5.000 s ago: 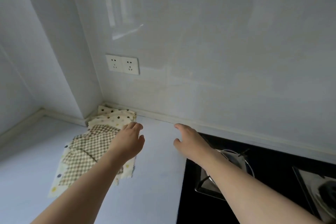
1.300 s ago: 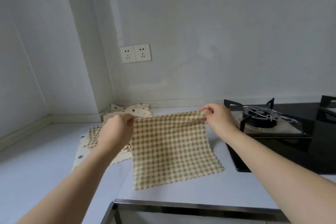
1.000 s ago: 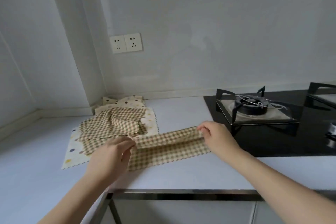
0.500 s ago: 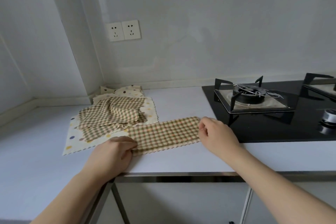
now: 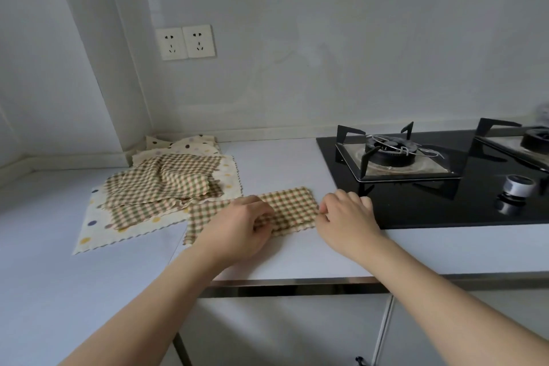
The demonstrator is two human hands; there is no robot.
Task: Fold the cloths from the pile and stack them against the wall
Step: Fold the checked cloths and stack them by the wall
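A checked cloth [image 5: 292, 207], folded into a long strip, lies on the white counter [image 5: 282, 255] near its front edge. My left hand [image 5: 237, 229] lies over the strip's middle with curled fingers gripping the fabric. My right hand [image 5: 346, 218] pinches the strip's right end. To the left sits the pile [image 5: 166, 184]: crumpled checked cloths on top of cream polka-dot cloths, reaching back into the wall corner.
A black gas hob [image 5: 430, 175] with burner grates and a knob [image 5: 518, 186] sits just right of my right hand. A double wall socket [image 5: 185, 42] is above the pile. The counter's metal front edge [image 5: 297, 287] runs below my hands.
The checked cloth was lifted from the pile, spread, then folded into a strip on the counter. In the last half second my left hand slid right from the strip's left end onto its middle.
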